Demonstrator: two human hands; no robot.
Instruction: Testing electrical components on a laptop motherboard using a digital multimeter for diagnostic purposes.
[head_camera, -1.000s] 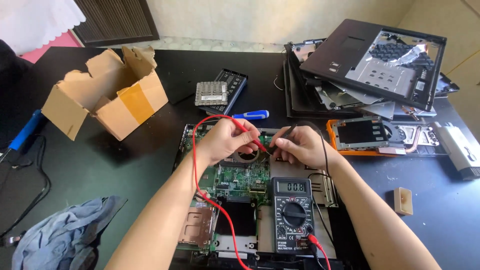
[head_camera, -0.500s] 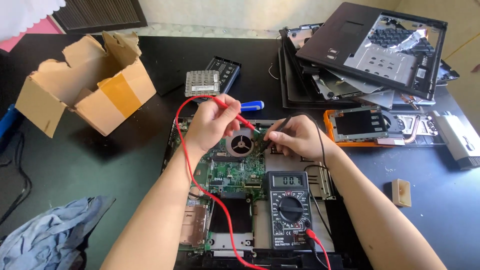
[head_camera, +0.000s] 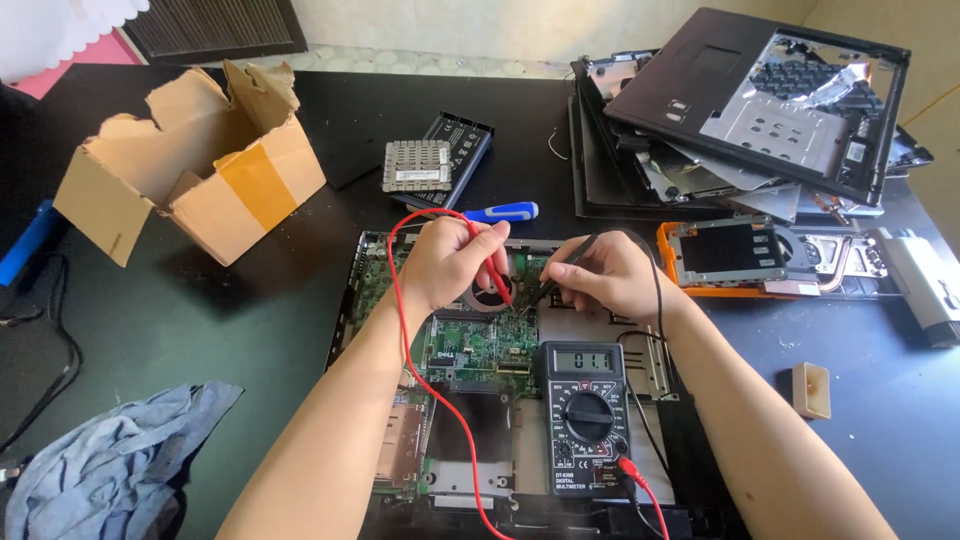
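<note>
An opened laptop base with a green circuit board lies in front of me on the black table. My left hand grips a red test probe, its tip down on the board beside the round fan. My right hand grips a black test probe, whose tip meets the board close to the red one. A red lead loops from the left hand down to a black multimeter that rests on the laptop base, its display lit with digits.
A torn cardboard box stands at the left. A blue-handled screwdriver, a metal drive and a battery pack lie behind the board. Stacked laptop shells and an orange-framed part fill the right. A blue cloth lies front left.
The view has shifted slightly, so everything sits a little lower and further left in frame. Both hands stay on the probes at the board; the meter's reading has changed.
</note>
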